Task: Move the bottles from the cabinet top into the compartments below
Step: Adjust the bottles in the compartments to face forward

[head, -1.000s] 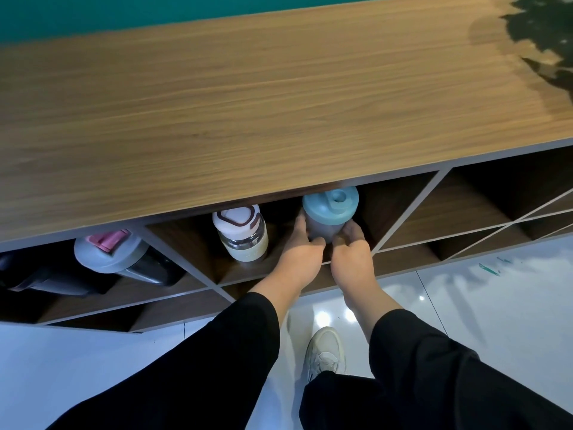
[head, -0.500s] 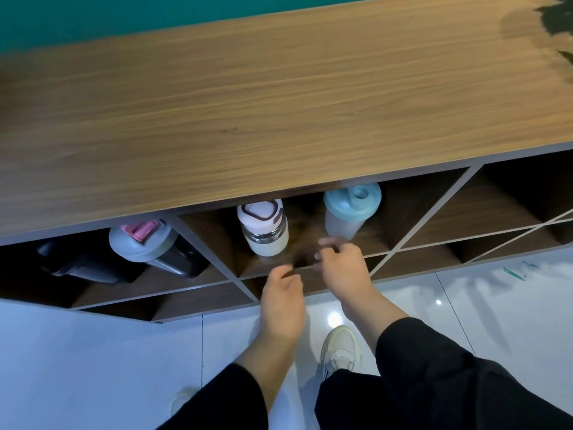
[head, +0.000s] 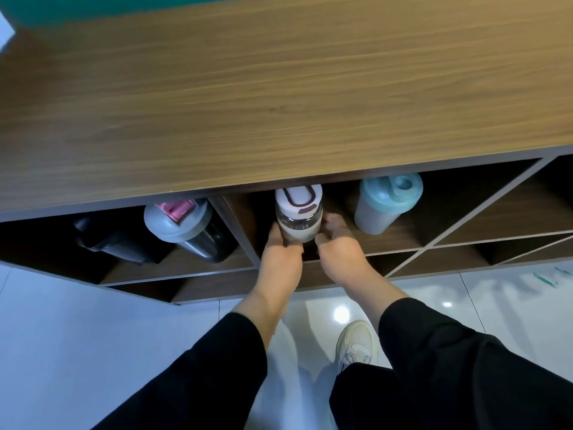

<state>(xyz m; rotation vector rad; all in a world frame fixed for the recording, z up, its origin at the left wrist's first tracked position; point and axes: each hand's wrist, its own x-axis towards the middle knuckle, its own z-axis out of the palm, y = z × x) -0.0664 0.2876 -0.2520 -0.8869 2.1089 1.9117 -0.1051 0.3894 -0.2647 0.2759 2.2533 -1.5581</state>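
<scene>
A clear bottle with a white lid (head: 298,212) stands in the middle compartment under the wooden cabinet top (head: 279,88). My left hand (head: 280,259) grips its left side and my right hand (head: 339,249) grips its right side. In the same compartment, to the right, a grey shaker with a teal lid (head: 386,203) stands free. The left compartment holds a dark bottle with a grey and pink lid (head: 183,226) and a black bottle (head: 108,240) lying further left. No bottle shows on the cabinet top.
Diagonal dividers form more compartments at the right (head: 483,212) and a lower row (head: 440,259). A glossy white tile floor (head: 77,321) lies below, with my white shoe (head: 356,342) on it. A teal wall (head: 124,4) runs behind the cabinet.
Both hands let go of the teal-lidded shaker, drew back, then moved left and closed on the white-lidded bottle. The view shifted left.
</scene>
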